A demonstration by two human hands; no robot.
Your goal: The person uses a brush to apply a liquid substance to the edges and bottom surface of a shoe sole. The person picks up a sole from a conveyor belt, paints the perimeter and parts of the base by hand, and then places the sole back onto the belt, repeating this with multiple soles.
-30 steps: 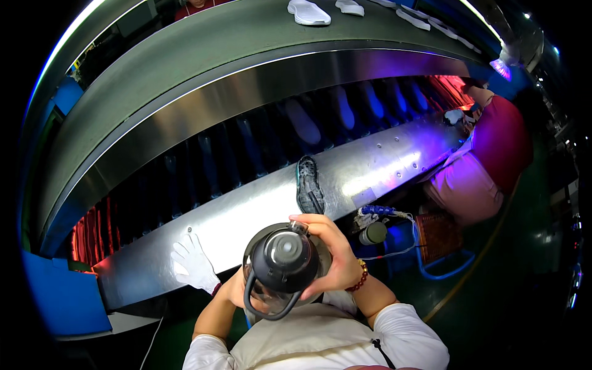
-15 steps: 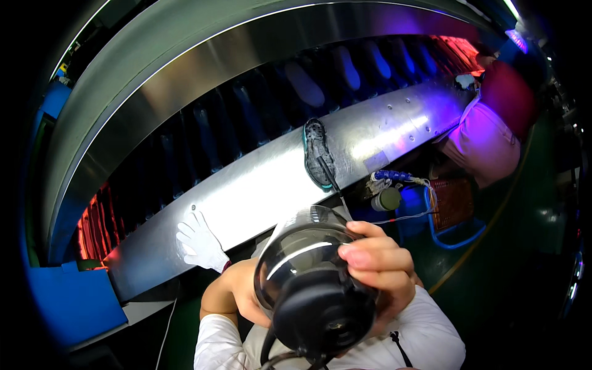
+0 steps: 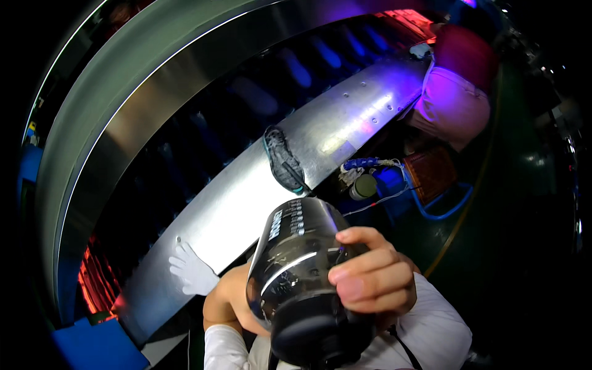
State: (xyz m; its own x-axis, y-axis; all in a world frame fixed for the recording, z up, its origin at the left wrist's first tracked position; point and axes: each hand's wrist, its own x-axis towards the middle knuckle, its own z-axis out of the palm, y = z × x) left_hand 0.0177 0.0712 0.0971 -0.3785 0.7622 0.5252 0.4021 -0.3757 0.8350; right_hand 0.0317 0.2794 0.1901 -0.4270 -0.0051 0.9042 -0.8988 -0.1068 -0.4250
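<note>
My right hand [image 3: 373, 271] is bare and wraps round a large see-through dark plastic water bottle [image 3: 296, 259] with a black lid. The lid end is nearest to me and the bottle tilts away toward the counter. My left forearm [image 3: 234, 296] bends in toward the bottle; the hand on it is hidden behind. A white glove [image 3: 194, 271] lies flat with fingers spread on the counter's near edge, beside that forearm. Farther along, a dark shoe sole [image 3: 283, 161] with a teal rim rests on the metal, with a thin dark stick, perhaps a brush handle, across its near end.
Behind the curved metal counter [image 3: 216, 206] runs a dark channel with several soles [image 3: 296, 68] under blue light. A person [image 3: 459, 86] in red sits at the far right. Near them stand a blue-framed chair [image 3: 435, 172] and a round jar [image 3: 364, 187].
The bottle has tipped, so more of its clear side shows and less of its lid. My right hand stays round it. The whole view has swung, shifting the sole and far counter leftward.
</note>
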